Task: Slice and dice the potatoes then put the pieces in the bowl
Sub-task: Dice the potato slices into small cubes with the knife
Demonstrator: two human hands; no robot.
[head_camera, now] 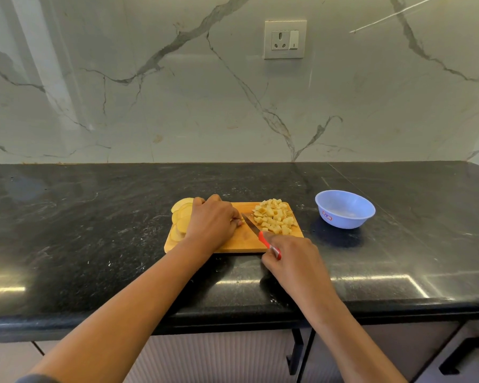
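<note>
At the middle of the cutting board (241,243), my left hand (212,219) claws down on stiff, probably slippery potato slices (181,217), my right hand (291,255) grips the knife (253,229) by its red handle, and the dice (274,217) are heaped at the board's right end.

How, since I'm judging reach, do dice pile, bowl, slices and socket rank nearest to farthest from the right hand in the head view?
1. Dice pile, on the board just beyond the right hand.
2. Bowl, off to its right.
3. Slices, at the board's left end.
4. Socket, high at the back.
</note>
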